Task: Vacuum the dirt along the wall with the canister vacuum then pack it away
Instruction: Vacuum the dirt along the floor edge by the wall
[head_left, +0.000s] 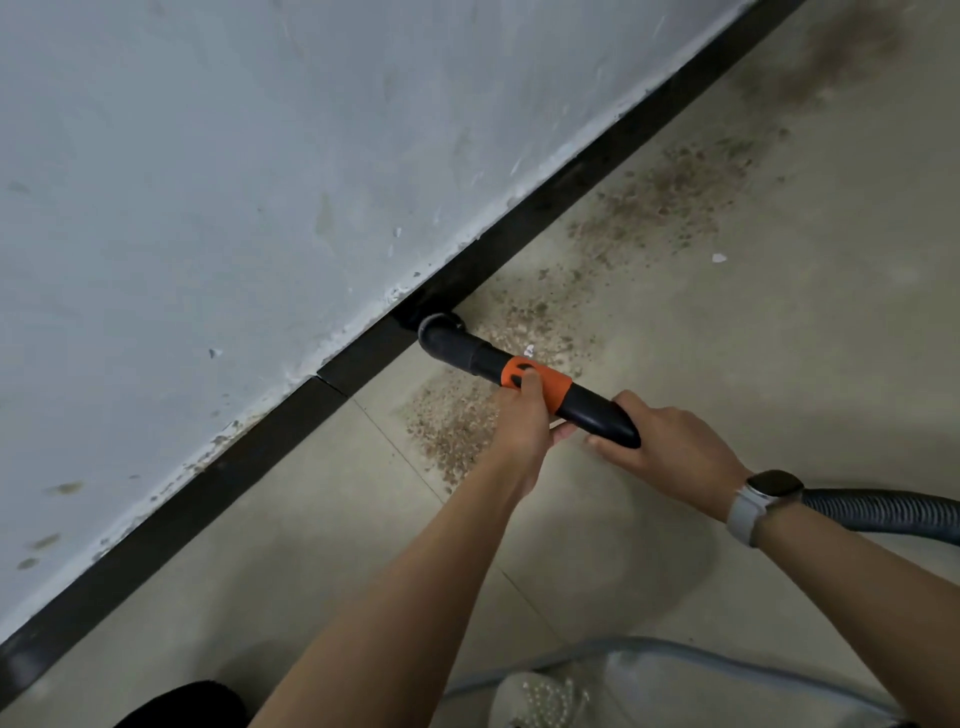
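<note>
A black vacuum wand (467, 353) with an orange collar (550, 384) points at the foot of the wall, its nozzle (436, 327) down against the black skirting board (524, 218). My left hand (519, 415) grips the wand at the orange collar. My right hand (670, 447) holds the black rear end of the wand from below. A grey ribbed hose (883, 512) runs off to the right behind my right wrist. Brown dirt (660, 197) lies scattered on the pale floor along the wall, to the right of the nozzle and under the wand (452, 426). The canister is out of view.
The scuffed white wall (260, 182) fills the upper left. Beige floor tiles (779, 338) stretch to the right. A small white scrap (718, 257) lies beyond the dirt. A grey cord (675, 649) curves over the floor at the bottom, near a white shoe (540, 696).
</note>
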